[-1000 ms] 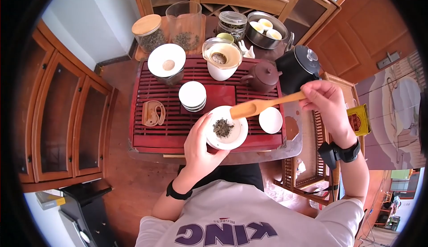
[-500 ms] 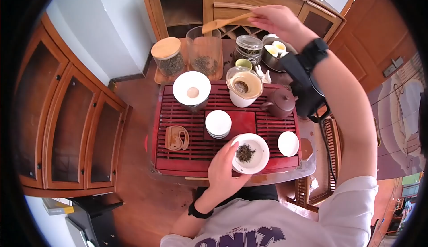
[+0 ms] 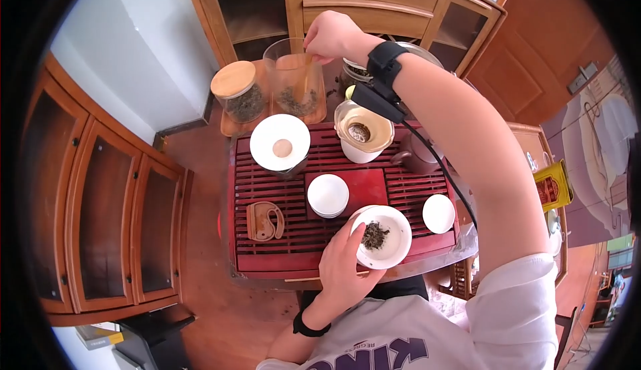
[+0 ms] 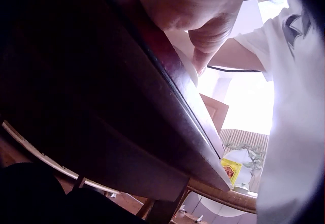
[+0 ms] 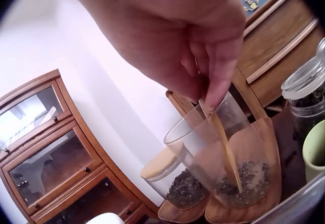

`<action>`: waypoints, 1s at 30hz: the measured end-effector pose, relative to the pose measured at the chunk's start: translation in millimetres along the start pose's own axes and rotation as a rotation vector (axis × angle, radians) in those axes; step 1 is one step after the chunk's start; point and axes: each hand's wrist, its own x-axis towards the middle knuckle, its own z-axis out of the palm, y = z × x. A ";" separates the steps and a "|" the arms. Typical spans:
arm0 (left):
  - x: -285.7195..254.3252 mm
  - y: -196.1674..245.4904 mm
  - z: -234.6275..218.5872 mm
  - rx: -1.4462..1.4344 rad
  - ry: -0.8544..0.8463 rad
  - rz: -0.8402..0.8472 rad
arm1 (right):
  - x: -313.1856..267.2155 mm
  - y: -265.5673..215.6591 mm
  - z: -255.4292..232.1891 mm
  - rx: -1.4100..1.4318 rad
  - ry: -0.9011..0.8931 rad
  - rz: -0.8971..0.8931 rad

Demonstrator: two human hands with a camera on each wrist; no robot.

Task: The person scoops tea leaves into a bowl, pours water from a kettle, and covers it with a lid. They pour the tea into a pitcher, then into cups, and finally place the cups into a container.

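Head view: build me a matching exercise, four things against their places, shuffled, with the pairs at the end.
1. Wooden scoop
2. Bowl of leaves
3. Stacked white cups
4. Brown teapot

A. Held by the left hand
B. Partly hidden behind the right forearm
C. On the flat red panel
D. Inside the clear open jar

Pairs: 1-D, 2-A, 3-C, 4-B

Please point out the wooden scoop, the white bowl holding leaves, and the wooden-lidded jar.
Wooden scoop [image 5: 227,150]: right wrist view, middle of its shaft.
White bowl [image 3: 398,240]: head view, its bare inner surface.
Wooden-lidded jar [image 3: 234,79]: head view, top of its lid.
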 end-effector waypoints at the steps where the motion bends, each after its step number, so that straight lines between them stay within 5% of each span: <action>1: 0.1 -0.3 0.2 -0.003 0.006 0.001 | 1.0 -1.2 0.1 -0.139 0.017 -0.044; 3: 0.3 0.1 0.0 0.000 0.003 0.002 | 0.8 -2.5 1.7 -0.137 0.035 -0.017; 5: 0.8 0.4 0.2 0.005 0.003 0.006 | -1.2 -5.9 3.5 -0.416 0.109 -0.175; 30: -3.8 -2.2 0.4 0.041 -0.033 0.007 | 12.2 2.6 18.3 -0.214 -0.033 -0.035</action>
